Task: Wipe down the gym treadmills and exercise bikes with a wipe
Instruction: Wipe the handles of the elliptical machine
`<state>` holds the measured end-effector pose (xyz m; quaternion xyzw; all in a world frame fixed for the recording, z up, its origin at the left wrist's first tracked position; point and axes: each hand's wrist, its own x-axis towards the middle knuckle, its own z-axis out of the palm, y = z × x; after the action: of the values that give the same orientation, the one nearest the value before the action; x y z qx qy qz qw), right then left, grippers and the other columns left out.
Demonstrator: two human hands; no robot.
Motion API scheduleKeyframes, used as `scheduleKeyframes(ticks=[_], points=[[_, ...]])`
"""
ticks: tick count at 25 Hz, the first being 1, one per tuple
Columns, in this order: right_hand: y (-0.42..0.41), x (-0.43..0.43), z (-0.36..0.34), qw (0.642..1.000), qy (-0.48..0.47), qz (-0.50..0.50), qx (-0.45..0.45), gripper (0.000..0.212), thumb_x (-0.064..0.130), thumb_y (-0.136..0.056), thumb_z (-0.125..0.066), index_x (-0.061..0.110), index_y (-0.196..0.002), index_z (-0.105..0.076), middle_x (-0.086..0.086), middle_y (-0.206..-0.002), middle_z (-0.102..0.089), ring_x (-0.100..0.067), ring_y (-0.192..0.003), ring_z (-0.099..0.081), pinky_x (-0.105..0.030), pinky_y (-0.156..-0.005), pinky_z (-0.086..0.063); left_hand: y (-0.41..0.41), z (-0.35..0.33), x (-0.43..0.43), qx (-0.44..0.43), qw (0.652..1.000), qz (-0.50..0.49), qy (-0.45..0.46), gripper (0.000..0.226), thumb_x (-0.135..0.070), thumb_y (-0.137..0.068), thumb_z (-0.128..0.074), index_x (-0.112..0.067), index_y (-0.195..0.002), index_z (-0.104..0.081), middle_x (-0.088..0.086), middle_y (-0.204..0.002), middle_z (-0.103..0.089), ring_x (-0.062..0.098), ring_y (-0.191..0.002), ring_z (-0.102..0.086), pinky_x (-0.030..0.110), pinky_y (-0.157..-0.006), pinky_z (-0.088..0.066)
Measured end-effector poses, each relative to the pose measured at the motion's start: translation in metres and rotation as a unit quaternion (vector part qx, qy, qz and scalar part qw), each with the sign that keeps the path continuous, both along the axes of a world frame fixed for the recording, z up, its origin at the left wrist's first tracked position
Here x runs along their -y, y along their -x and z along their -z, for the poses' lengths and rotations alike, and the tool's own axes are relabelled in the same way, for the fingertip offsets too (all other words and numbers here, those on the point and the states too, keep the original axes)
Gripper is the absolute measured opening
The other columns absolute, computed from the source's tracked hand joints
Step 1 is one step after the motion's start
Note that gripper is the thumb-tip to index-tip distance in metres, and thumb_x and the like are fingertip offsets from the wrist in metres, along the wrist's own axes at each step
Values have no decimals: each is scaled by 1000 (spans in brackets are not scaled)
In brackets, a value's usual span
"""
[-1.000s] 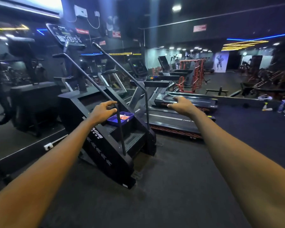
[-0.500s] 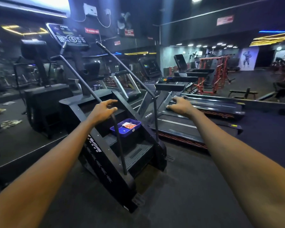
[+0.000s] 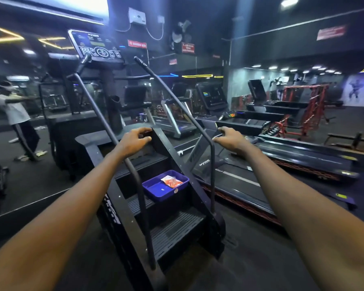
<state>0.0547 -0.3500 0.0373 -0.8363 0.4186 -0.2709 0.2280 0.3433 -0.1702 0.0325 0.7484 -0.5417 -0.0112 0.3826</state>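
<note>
– Hands: where are they, and what do they hold?

– Both arms reach straight forward, well apart. The left hand (image 3: pixel 135 141) hovers over the upper part of the stair climber (image 3: pixel 177 227), fingers loosely curled, holding nothing. The right hand (image 3: pixel 229 139) is just as loose and holds nothing. Its fingertips lie just beside the bend of the climber's right handrail (image 3: pixel 212 175); I cannot tell whether they touch it.

– And the wiping supplies?

– A blue tray (image 3: pixel 153 192) sits on the climber's second step from the bottom, toward that step's right end. An orange-and-white packet (image 3: pixel 171 181) lies in the tray's far right corner; its print is too small to read.

– Treadmills?

– The nearest treadmill (image 3: pixel 240 181) stands just right of the climber, with more in a row beyond it. Neither hand touches one.
</note>
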Motion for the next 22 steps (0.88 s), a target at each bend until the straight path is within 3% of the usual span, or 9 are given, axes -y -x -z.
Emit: scheduleKeyframes(ticks=[4,10,17,22], points=[[-37,85,6,999,6,-41,-10,61,32,-90,-63,13,-144,-44,-11,-140,-54,-28,-126,-52,-29,-97,-40,-24,12,69,16,999,-38,-31,40,-28,-92,-63,-30,-132,-58,-3,-129,-63,16,-119,-58,36,-106,-43],[-87,211,19,994,-18,-105,-17,65,37,-88,-61,17,-146,-42,-10,-142,-52,-25,-123,-53,-26,-85,-38,-44,23,167,5,993,-110,-31,40,-29,-92,-63,-29,-132,-60,-2,-127,-64,16,-116,-59,31,-99,-43],[-174,315,33,983,-31,-180,-31,60,33,-90,-62,17,-144,-44,-9,-141,-54,-27,-119,-57,-28,-91,-41,-94,53,254,-30,982,-180,-52,40,-29,-92,-62,-28,-132,-59,3,-127,-63,19,-118,-58,26,-90,-44],[-253,391,51,978,-46,-200,-39,66,34,-89,-62,17,-148,-40,-8,-146,-49,-26,-126,-53,-30,-98,-45,-165,68,308,-27,976,-210,-56,41,-32,-92,-61,-29,-133,-58,4,-130,-62,20,-118,-57,37,-103,-45]])
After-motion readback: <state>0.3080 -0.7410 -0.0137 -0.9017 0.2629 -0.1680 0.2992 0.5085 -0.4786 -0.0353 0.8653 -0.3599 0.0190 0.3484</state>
